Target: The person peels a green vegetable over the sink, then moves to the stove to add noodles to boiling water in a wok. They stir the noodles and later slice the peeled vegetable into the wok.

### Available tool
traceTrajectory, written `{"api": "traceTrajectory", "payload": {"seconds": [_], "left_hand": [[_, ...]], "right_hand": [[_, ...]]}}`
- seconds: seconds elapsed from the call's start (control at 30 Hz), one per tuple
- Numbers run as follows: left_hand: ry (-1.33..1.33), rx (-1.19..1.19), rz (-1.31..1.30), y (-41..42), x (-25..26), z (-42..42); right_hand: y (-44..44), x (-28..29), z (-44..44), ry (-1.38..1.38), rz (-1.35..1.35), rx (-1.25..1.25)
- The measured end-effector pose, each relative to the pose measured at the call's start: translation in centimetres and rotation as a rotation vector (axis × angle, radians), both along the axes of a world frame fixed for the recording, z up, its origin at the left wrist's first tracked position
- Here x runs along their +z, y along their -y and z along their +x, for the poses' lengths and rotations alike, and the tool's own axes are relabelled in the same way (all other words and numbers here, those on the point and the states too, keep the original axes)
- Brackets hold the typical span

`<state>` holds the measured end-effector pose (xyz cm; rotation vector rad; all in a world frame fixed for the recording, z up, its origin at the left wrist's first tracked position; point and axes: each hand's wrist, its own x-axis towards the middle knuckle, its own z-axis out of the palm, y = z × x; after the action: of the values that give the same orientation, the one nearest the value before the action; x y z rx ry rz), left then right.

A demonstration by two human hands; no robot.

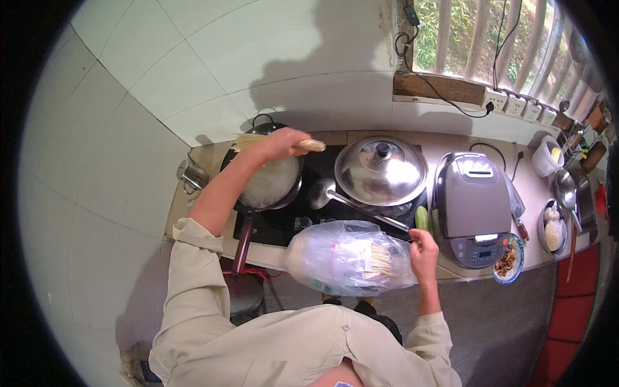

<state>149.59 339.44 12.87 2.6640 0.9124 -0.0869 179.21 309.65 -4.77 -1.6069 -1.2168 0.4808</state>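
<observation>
My left hand point(285, 144) is closed around a bundle of dry noodles point(249, 141) above a black pan point(247, 205) of pale, foamy liquid point(271, 184). The noodles fan out to the left of the hand. At the counter's front edge, my right hand point(424, 251) grips the right end of a clear plastic bag point(333, 256). More thin pale sticks, perhaps dry noodles, show inside the bag. A metal ladle point(355, 203) lies on the black cooktop point(316, 167) behind the bag. A domed steel lid point(372, 181) covers the vessel to the right of the pan.
A rice cooker point(476, 198) stands right of the lid, with a green vegetable point(422, 218) beside it. A plate of food point(515, 263) sits at the counter edge. The pan's handle point(244, 244) juts over the front edge. A metal cup point(192, 174) stands at left.
</observation>
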Motion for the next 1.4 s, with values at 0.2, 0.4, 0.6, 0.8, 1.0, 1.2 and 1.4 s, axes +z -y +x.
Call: {"api": "traceTrajectory", "payload": {"seconds": [0.2, 0.4, 0.6, 0.8, 1.0, 1.2, 1.4], "left_hand": [[-0.342, -0.011, 0.011, -3.4, -7.8, -8.3], [-0.519, 0.109, 0.008, -1.2, -4.0, -8.8], [-0.152, 0.027, 0.195, 3.0, -0.9, -5.4], [0.417, -0.294, -0.443, 15.1, -6.9, 10.4], [0.007, -0.296, -0.296, 24.2, -19.1, 16.3], [-0.023, -0.221, 0.245, 26.1, -22.4, 13.2], [0.043, 0.014, 0.049, 25.0, -23.5, 13.7]], "right_hand": [[-4.9, -3.8, 1.0, 0.229, -0.159, -0.028], [-6.0, -3.7, 0.1, 0.381, -0.137, -0.013], [-4.9, 0.3, -1.5, 0.27, -0.139, 0.088], [-7.3, -5.4, 0.9, 0.65, -0.304, 0.134], [-7.9, -8.1, 0.7, 0.748, -0.319, 0.194], [-7.0, -5.1, -1.4, 0.473, -0.255, 0.235], [-5.8, -0.7, -1.2, 0.239, -0.325, 0.159]]}}
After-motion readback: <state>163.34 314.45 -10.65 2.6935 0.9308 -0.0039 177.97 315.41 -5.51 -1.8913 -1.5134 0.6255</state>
